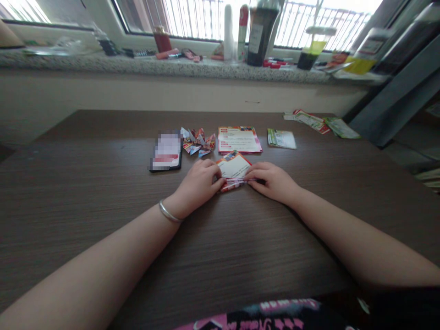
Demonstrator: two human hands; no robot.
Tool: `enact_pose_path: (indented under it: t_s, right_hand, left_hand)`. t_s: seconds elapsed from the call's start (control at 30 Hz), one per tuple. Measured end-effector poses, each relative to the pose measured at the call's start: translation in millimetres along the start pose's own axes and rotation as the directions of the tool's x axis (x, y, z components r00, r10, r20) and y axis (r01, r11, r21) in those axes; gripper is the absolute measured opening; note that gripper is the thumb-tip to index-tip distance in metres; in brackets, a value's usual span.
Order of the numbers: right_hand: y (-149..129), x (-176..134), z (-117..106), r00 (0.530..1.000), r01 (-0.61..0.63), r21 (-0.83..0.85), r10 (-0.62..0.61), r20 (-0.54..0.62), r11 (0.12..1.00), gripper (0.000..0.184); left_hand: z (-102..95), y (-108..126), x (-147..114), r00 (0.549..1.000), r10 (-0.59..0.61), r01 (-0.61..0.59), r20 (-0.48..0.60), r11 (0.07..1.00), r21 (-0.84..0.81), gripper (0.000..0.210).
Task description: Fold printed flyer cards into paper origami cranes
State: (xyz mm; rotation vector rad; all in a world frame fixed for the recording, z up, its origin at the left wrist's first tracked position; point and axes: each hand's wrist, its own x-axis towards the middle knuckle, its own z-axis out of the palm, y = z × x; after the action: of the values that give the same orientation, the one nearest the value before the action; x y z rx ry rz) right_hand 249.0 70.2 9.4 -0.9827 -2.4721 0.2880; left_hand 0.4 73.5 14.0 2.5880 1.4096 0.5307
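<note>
A printed sheet of paper (234, 166) lies on the dark wooden table (220, 247), its near edge folded up into a strip. My left hand (202, 179), with a silver bangle at the wrist, pinches the left side of that paper. At the right side, the fingertips of my right hand (270, 181) are closed on the folded strip. Just beyond it sits a stack of similar printed sheets (239, 139). A folded paper piece with several points (198, 142), red and white, rests behind my left hand.
Left of the folded piece is a phone (167, 152). Small packets of cards (282, 139) lie right of the stack, with more printed strips (311, 121) at the far right edge. Bottles, including a dark one (261, 34), line the granite windowsill (192, 66).
</note>
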Motion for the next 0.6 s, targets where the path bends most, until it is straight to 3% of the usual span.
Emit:
enact_pose_path:
  t_s: [0.37,0.6]
  right_hand:
    - [-4.7,-1.7,-2.2,0.999,0.026,-0.264,-0.018,0.035,0.964,0.02]
    - [-7.5,-2.1,-2.8,1.0,0.011,-0.323,-0.004,0.022,0.946,0.024]
  left_hand:
    - [-0.5,2.0,2.9,0.999,0.039,-0.035,-0.032,0.994,0.106,0.017]
    - [-0.1,0.6,5.4,0.998,0.032,-0.025,-0.051,0.99,0.141,0.019]
